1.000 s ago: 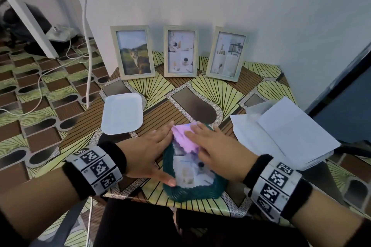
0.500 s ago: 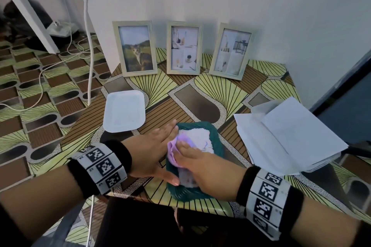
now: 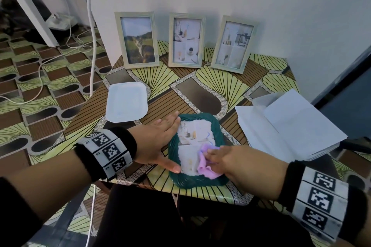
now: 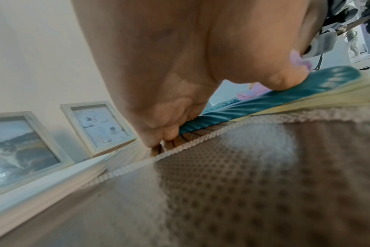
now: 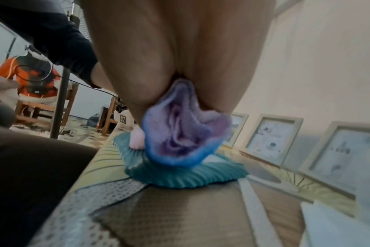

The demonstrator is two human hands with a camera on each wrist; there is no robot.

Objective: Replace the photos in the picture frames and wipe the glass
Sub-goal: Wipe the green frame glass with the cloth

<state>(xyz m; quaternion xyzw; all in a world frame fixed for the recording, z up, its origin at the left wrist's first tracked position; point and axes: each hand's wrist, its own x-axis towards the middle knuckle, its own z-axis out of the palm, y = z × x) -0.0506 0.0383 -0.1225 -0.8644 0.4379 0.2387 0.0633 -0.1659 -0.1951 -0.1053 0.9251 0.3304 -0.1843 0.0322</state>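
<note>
Head view: a person wipes the glass (image 3: 192,132) of a frame (image 3: 200,184) that lies flat, face up, on a table (image 3: 200,94).
Left hand (image 3: 154,142): flat, with the fingers straight along the frame's left rim and the thumb tip at its near corner. It grips nothing.
Why flat: this looks like a brace, so the frame cannot slide or turn under the rubbing.
Right hand (image 3: 241,163): the fingers are bent over a bunched cloth (image 3: 205,166) and hold it down on the glass. The right wrist view shows the wad squeezed under the palm.
Why bunched: a wad probably makes a firmer pad than a loose sheet.
Frame: between the two hands and touching both. A photo shows under the glass, so this swap looks done.
Unwiped part: I cannot tell how clean the bare glass beyond the right fingertips is.
Beyond both hands: pale frames (image 3: 186,40) stand well apart from them, leaning at the wall, each with a photo in it.
Beyond the left fingers: a tray (image 3: 127,104), near them.
Right of the right hand: papers (image 3: 291,126), near it. Their purpose is unclear.
Risk: the frame lies close to the table's near edge, so a hard stroke toward the body could push it off.
</note>
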